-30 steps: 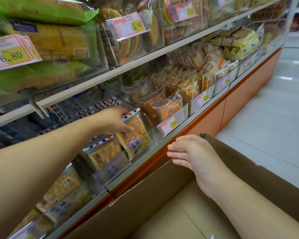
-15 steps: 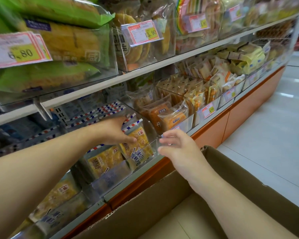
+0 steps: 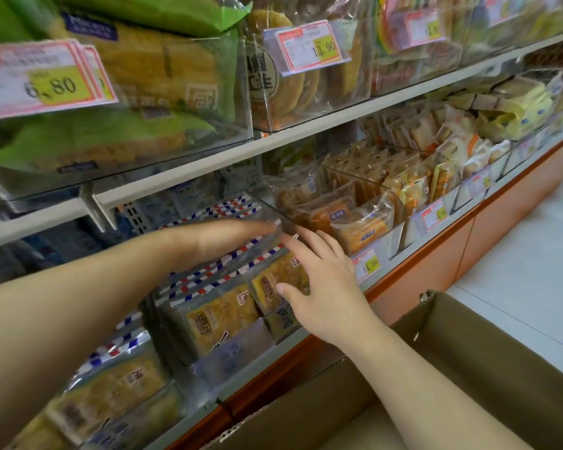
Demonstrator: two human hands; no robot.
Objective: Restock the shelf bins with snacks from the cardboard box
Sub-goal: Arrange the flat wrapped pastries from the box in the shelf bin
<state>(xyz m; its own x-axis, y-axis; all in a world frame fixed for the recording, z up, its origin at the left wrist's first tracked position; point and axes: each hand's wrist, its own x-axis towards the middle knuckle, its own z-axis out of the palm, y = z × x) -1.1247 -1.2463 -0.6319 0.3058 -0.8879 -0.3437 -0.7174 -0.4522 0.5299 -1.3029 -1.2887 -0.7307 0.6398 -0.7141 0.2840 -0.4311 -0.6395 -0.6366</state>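
Clear-wrapped yellow cake snack packs with red-white-blue striped edges [image 3: 221,316] stand in a clear shelf bin [image 3: 231,355] on the lower shelf. My left hand [image 3: 228,238] reaches over the tops of the packs with its fingers stretched out flat, blurred. My right hand [image 3: 319,284] is spread open against the front pack [image 3: 275,280], thumb on its face and fingers above it. The cardboard box [image 3: 468,345] sits open below my right forearm; its visible inside shows no snacks.
An upper shelf carries green-wrapped bread [image 3: 117,138] and round cakes behind price tags [image 3: 309,47]. More bins of orange and yellow snacks [image 3: 358,222] run to the right. An orange base panel [image 3: 501,222] and white tiled floor [image 3: 527,280] lie on the right.
My right hand has risen from the box rim to the front snack pack. My left hand has let go of the pack and stretched flat over the row.
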